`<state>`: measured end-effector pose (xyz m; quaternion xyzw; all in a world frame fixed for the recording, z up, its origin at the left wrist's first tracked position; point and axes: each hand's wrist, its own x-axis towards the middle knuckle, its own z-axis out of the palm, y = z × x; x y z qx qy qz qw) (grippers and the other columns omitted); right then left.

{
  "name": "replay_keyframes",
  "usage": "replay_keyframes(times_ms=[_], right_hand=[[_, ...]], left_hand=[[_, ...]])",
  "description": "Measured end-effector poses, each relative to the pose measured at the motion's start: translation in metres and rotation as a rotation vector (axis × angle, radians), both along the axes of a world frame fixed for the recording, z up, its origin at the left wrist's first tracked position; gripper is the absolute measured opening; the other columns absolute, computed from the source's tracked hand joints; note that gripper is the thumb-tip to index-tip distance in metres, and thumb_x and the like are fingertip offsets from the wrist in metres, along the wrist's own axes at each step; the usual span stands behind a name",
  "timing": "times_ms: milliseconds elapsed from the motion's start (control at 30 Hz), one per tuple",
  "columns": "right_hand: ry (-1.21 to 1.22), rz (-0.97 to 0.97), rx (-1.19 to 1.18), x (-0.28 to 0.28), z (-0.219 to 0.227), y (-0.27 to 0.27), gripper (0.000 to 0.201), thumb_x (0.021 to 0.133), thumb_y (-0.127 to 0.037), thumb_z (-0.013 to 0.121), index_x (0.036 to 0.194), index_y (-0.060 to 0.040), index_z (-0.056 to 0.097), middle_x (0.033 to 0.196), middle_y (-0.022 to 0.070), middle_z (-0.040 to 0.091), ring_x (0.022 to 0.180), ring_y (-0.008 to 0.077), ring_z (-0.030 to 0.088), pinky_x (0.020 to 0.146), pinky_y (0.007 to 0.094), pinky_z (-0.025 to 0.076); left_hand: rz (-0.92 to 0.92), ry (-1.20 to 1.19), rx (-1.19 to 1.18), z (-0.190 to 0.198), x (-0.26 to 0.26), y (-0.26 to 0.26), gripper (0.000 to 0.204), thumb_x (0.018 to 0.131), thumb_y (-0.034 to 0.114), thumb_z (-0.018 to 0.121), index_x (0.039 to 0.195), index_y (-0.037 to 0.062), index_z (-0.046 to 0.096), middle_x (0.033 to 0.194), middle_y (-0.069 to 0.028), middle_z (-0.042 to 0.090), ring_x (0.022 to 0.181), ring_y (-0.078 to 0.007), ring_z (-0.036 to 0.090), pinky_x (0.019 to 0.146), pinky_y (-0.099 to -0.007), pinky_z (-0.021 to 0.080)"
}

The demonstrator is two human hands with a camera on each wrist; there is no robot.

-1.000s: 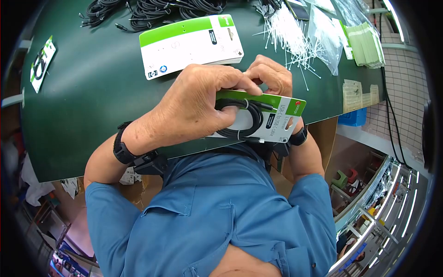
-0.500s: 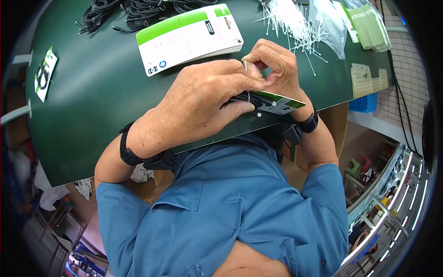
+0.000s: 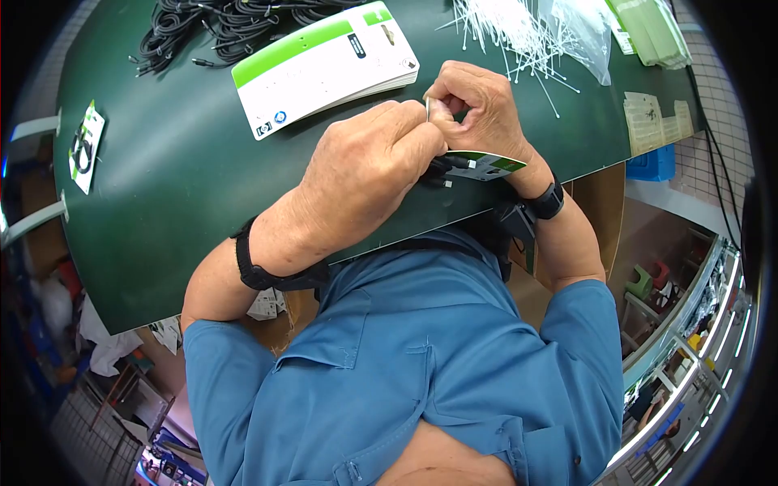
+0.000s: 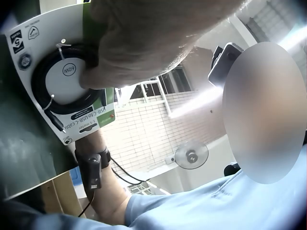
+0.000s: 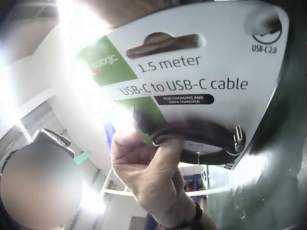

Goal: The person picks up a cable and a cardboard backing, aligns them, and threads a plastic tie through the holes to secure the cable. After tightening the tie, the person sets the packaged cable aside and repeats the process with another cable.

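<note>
Change: card (image 3: 484, 165) tipped from face-up a second ago to nearly edge-on now; both hands risen toward far edge of table (image 3: 162, 186).
Card place: held just above near edge of table, between both hands; printed face shown in right wrist view (image 5: 192, 86).
Cable (image 4: 62, 81): black coil tied flat against card face, plug ends hanging loose at lower edge.
Left hand (image 3: 365, 174): curled round card and coil, thumb pressed into coil centre (image 4: 96, 79).
Right hand (image 3: 478, 109): fingertips pinched on thin white tie (image 3: 428, 109) standing up at card's top.
Handling: judged light; card stiff but bendable, glossy, likely slippery; coil springy; tie thin and easily dropped.
Hold: best taken at card edges with thumb on coil, tie pinched near its tip.
Nearby: card stack (image 3: 324, 69) at far side, loose ties (image 3: 519, 32) at far right corner, cables (image 3: 219, 24) along far edge.
</note>
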<state>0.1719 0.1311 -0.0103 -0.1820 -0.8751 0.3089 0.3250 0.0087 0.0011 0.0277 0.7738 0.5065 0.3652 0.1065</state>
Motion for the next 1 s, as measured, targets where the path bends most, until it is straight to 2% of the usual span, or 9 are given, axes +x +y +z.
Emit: replay_keyframes(times_ms=[100, 267, 367, 400, 467, 500, 567, 700, 1000], right_hand=[[-0.042, 0.003, -0.098, 0.003, -0.007, 0.001, 0.007, 0.075, 0.007, 0.064, 0.076, -0.0001, 0.061, 0.068, 0.0025, 0.053, 0.056, 0.0085, 0.048, 0.051, 0.0245, 0.039], [-0.114, -0.057, -0.267, 0.009, -0.003, 0.016, 0.010, 0.087, -0.003, 0.066, 0.077, 0.0015, 0.064, 0.073, 0.0024, 0.062, 0.061, 0.0073, 0.054, 0.055, 0.0232, 0.040], [0.172, -0.073, -0.371, 0.029, 0.001, 0.034, 0.015, 0.094, -0.010, 0.064, 0.090, 0.0026, 0.069, 0.086, 0.0037, 0.069, 0.071, 0.0079, 0.061, 0.060, 0.0218, 0.043], [0.185, -0.051, -0.352, 0.036, -0.001, 0.038, 0.015, 0.094, -0.010, 0.064, 0.090, 0.0026, 0.069, 0.086, 0.0037, 0.069, 0.071, 0.0079, 0.061, 0.060, 0.0218, 0.043], [0.282, -0.168, -0.798, 0.043, -0.001, 0.036, 0.022, 0.097, -0.013, 0.063, 0.109, 0.0047, 0.068, 0.096, 0.0066, 0.070, 0.081, 0.0112, 0.064, 0.068, 0.0222, 0.047], [0.290, -0.147, -0.789, 0.041, 0.003, 0.029, 0.022, 0.097, -0.013, 0.063, 0.109, 0.0047, 0.068, 0.096, 0.0066, 0.070, 0.081, 0.0112, 0.064, 0.068, 0.0222, 0.047], [0.188, -0.055, -0.856, 0.033, 0.020, 0.004, 0.035, 0.095, -0.007, 0.061, 0.127, 0.0050, 0.060, 0.104, 0.0081, 0.069, 0.087, 0.0126, 0.064, 0.073, 0.0236, 0.050], [0.243, 0.118, -0.756, 0.010, 0.025, -0.028, 0.039, 0.098, -0.014, 0.064, 0.131, 0.0057, 0.056, 0.108, 0.0103, 0.070, 0.093, 0.0129, 0.065, 0.079, 0.0248, 0.051], [0.363, 0.110, -0.762, -0.021, 0.040, -0.010, 0.045, 0.102, -0.027, 0.069, 0.130, 0.0071, 0.060, 0.118, 0.0129, 0.071, 0.107, 0.0155, 0.066, 0.091, 0.0314, 0.056]], left_hand=[[0.014, 0.019, 0.070, 0.002, 0.004, -0.001, 0.014, 0.080, -0.001, 0.069, 0.090, 0.0025, 0.060, 0.078, -0.0092, 0.052, 0.071, -0.0278, 0.060, 0.060, -0.0411, 0.050], [0.045, 0.000, 0.025, 0.011, -0.008, 0.000, 0.031, 0.068, -0.009, 0.076, 0.096, 0.0027, 0.067, 0.085, -0.0088, 0.059, 0.076, -0.0260, 0.064, 0.065, -0.0355, 0.052], [0.171, -0.346, -0.050, 0.033, -0.021, -0.001, 0.027, 0.079, -0.006, 0.075, 0.103, 0.0000, 0.064, 0.092, -0.0086, 0.064, 0.085, -0.0205, 0.067, 0.072, -0.0312, 0.056], [0.185, -0.333, -0.024, 0.036, -0.026, 0.002, 0.027, 0.079, -0.006, 0.075, 0.103, 0.0000, 0.064, 0.092, -0.0086, 0.064, 0.085, -0.0205, 0.067, 0.072, -0.0312, 0.056], [0.214, -0.717, -0.130, 0.031, -0.035, 0.008, 0.032, 0.081, -0.006, 0.077, 0.110, -0.0018, 0.063, 0.100, -0.0073, 0.067, 0.091, -0.0157, 0.067, 0.079, -0.0292, 0.056], [0.221, -0.911, -0.183, 0.028, -0.039, 0.011, 0.035, 0.082, -0.005, 0.078, 0.113, -0.0026, 0.063, 0.104, -0.0067, 0.069, 0.095, -0.0133, 0.068, 0.083, -0.0282, 0.056], [0.232, -0.934, -0.157, 0.021, -0.044, 0.016, 0.034, 0.084, -0.004, 0.077, 0.115, -0.0030, 0.063, 0.106, -0.0062, 0.069, 0.096, -0.0121, 0.067, 0.085, -0.0280, 0.056], [0.213, -1.040, -0.184, 0.014, -0.044, 0.019, 0.033, 0.090, -0.001, 0.075, 0.120, -0.0039, 0.062, 0.110, -0.0058, 0.069, 0.100, -0.0099, 0.065, 0.090, -0.0276, 0.055], [0.050, -1.251, -0.355, 0.013, -0.042, 0.019, 0.031, 0.099, 0.007, 0.070, 0.126, -0.0045, 0.064, 0.117, -0.0080, 0.070, 0.105, -0.0112, 0.065, 0.097, -0.0295, 0.054]])
